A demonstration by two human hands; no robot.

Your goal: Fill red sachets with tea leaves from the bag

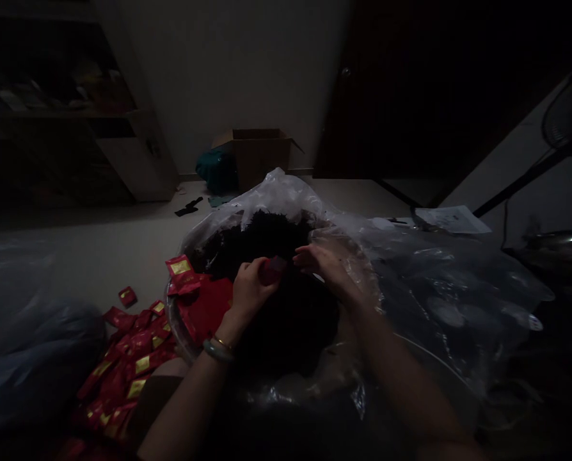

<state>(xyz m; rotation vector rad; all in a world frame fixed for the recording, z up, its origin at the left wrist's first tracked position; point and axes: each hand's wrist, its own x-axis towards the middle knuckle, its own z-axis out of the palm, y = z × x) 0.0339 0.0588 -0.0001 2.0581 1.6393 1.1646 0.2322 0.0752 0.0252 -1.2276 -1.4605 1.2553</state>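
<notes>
Head view | left hand (252,285) curled round red packet (272,271) | right hand (322,264) loosely curled, contents unclear | keep packet upright above dark heap (271,232), catching spills

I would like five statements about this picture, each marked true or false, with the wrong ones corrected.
1. The left hand holds a red packet. True.
2. The right hand is inside the cardboard box. False: it is over the dark heap, while the box stands farther off.
3. Clear plastic surrounds part of the heap. True.
4. The packet pile is at the picture's right. False: the pile is at the left.
5. The box is open. True.
</notes>
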